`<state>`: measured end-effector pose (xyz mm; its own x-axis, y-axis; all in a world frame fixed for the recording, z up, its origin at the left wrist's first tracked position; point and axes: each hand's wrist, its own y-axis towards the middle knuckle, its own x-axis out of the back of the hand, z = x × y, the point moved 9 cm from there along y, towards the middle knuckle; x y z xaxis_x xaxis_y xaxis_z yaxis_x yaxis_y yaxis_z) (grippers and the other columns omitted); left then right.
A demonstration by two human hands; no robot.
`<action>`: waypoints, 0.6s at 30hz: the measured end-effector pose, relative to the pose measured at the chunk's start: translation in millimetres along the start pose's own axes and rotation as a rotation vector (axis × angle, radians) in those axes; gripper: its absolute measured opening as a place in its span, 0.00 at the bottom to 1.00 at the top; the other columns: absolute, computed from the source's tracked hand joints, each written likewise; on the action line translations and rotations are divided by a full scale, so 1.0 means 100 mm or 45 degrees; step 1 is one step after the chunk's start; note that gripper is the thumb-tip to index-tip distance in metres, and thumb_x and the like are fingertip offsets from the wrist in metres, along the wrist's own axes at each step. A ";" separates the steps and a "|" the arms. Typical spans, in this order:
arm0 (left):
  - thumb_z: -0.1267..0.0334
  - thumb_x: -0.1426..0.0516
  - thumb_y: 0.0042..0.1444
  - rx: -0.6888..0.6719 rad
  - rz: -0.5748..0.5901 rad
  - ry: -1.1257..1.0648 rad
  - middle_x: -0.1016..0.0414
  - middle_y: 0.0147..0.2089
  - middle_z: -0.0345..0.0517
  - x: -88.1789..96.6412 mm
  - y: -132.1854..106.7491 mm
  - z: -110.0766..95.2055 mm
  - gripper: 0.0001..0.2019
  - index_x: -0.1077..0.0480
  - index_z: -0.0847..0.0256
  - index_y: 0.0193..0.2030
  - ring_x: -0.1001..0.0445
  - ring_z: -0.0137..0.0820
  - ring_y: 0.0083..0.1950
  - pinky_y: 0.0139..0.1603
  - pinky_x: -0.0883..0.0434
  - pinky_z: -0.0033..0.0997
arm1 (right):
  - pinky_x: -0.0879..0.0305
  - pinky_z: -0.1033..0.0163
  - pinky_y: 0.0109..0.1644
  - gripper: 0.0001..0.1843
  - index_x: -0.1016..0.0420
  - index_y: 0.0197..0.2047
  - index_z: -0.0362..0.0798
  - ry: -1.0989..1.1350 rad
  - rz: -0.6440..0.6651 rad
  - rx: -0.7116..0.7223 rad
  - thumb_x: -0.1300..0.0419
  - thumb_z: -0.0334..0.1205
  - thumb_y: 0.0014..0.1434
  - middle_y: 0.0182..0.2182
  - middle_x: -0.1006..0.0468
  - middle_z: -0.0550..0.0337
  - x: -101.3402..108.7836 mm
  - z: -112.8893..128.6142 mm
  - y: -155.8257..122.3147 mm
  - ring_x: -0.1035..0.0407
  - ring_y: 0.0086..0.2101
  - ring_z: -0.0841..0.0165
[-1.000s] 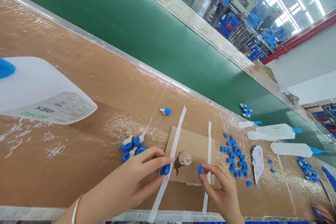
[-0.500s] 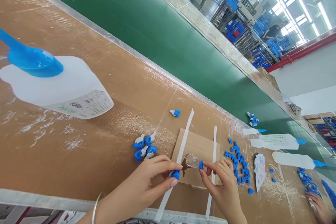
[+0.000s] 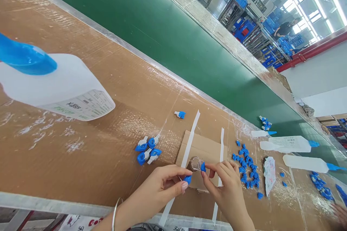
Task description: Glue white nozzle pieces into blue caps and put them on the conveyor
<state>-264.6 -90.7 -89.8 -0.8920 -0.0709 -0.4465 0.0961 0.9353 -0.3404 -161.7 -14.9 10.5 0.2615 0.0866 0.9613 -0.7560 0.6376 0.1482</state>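
Observation:
My left hand [image 3: 165, 187] pinches a blue plastic part [image 3: 187, 179] between thumb and fingers. My right hand [image 3: 223, 184] holds a smaller blue piece [image 3: 203, 167] at the mouth of a small glass jar [image 3: 195, 164]. The jar lies on a cardboard sheet [image 3: 203, 151], partly hidden behind my fingers. Paper strips [image 3: 189, 140] run along both sides of the sheet. Just left of my hands lies a cluster of blue-and-white spray nozzles [image 3: 148, 150].
A large white plastic bottle [image 3: 56, 86] with a blue spout is close to the camera at left. Several blue pieces [image 3: 245, 166] and white bottles [image 3: 288, 144] lie at right. Another person's hand [image 3: 340, 214] is at the bottom right corner. A green conveyor belt [image 3: 135, 25] runs behind the table.
My hands have drawn together over the jar, and the small blue piece has moved from beside the jar to its mouth. The view has shifted slightly.

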 end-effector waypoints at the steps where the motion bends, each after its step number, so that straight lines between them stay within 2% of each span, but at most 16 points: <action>1: 0.52 0.38 0.51 0.006 -0.006 -0.007 0.22 0.40 0.49 0.01 0.00 0.01 0.19 0.22 0.62 0.46 0.25 0.35 0.38 0.43 0.26 0.35 | 0.43 0.58 0.40 0.01 0.25 0.36 0.52 -0.002 0.004 0.007 0.39 0.36 0.59 0.21 0.28 0.68 0.01 0.00 0.01 0.33 0.25 0.69; 4: 0.50 0.36 0.50 0.046 -0.034 -0.081 0.21 0.39 0.49 0.02 0.00 0.07 0.20 0.22 0.62 0.46 0.24 0.35 0.38 0.43 0.26 0.36 | 0.41 0.59 0.38 0.03 0.24 0.36 0.52 0.104 -0.014 -0.027 0.37 0.35 0.58 0.21 0.28 0.68 0.07 -0.01 0.00 0.33 0.24 0.69; 8: 0.44 0.34 0.45 0.078 -0.069 -0.344 0.20 0.36 0.45 -0.03 0.03 0.08 0.26 0.21 0.61 0.45 0.21 0.35 0.36 0.44 0.25 0.36 | 0.33 0.63 0.31 0.04 0.22 0.38 0.56 0.559 -0.173 -0.244 0.36 0.38 0.58 0.24 0.24 0.64 0.18 -0.11 -0.13 0.28 0.26 0.67; 11: 0.42 0.32 0.41 0.097 -0.037 -0.516 0.18 0.37 0.47 -0.15 0.07 0.05 0.28 0.20 0.60 0.44 0.20 0.37 0.37 0.44 0.24 0.36 | 0.26 0.63 0.36 0.05 0.20 0.39 0.57 0.785 -0.205 -0.359 0.34 0.41 0.57 0.32 0.18 0.58 0.12 -0.16 -0.30 0.23 0.33 0.64; 14: 0.42 0.31 0.40 0.128 0.042 -0.584 0.16 0.39 0.50 -0.29 0.10 0.02 0.28 0.19 0.59 0.44 0.20 0.39 0.42 0.45 0.24 0.35 | 0.24 0.58 0.45 0.09 0.18 0.42 0.56 0.801 -0.137 -0.447 0.33 0.39 0.56 0.38 0.16 0.54 -0.01 -0.22 -0.48 0.21 0.41 0.58; 18: 0.43 0.32 0.41 0.133 0.089 -0.589 0.16 0.39 0.51 -0.37 0.10 -0.01 0.27 0.19 0.59 0.44 0.20 0.39 0.43 0.44 0.23 0.35 | 0.24 0.53 0.48 0.09 0.18 0.41 0.54 0.705 -0.137 -0.449 0.33 0.41 0.55 0.38 0.15 0.51 -0.05 -0.24 -0.58 0.23 0.46 0.54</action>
<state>-231.2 -78.7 -76.2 -0.5935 -0.1782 -0.7848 0.2137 0.9053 -0.3672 -105.0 -33.6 -8.7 0.6654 0.3287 0.6703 -0.4913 0.8688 0.0617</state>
